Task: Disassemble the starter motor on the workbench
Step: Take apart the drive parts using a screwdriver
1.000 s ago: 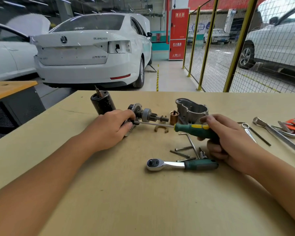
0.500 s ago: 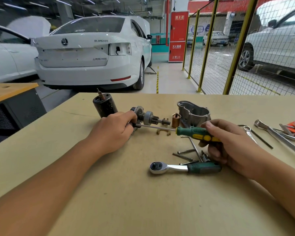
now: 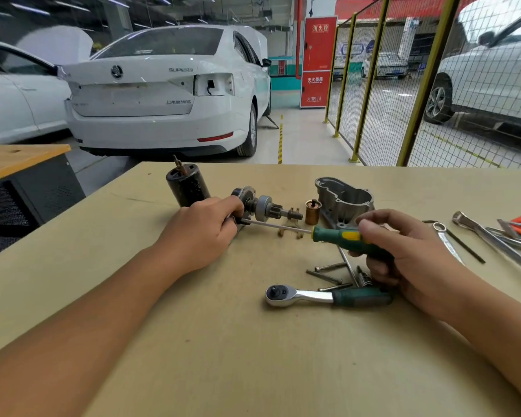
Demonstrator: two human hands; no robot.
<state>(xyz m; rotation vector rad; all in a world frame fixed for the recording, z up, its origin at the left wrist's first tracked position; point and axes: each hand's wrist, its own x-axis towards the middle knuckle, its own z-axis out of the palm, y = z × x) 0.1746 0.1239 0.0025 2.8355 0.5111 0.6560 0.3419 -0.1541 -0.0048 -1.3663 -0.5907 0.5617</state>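
Left hand (image 3: 203, 227) clamps the gear shaft (image 3: 263, 207) down mid-bench so it can't roll. Right hand (image 3: 403, 254) grips the screwdriver (image 3: 340, 236), tip at the shaft's left end (probably prying). Housing (image 3: 343, 200) sits just right.

Ratchet (image 3: 328, 296) nearest; bolts (image 3: 328, 273) behind it; housing (image 3: 345, 200) right of pinion shaft (image 3: 268, 207).

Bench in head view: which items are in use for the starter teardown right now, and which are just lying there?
In use:
- left hand, gripping the drive-shaft assembly
- right hand, holding the green screwdriver, tip at the assembly

Lying about:
- black motor housing
- aluminium nose housing
- brass plunger
- ratchet
- loose bolts
- spanners
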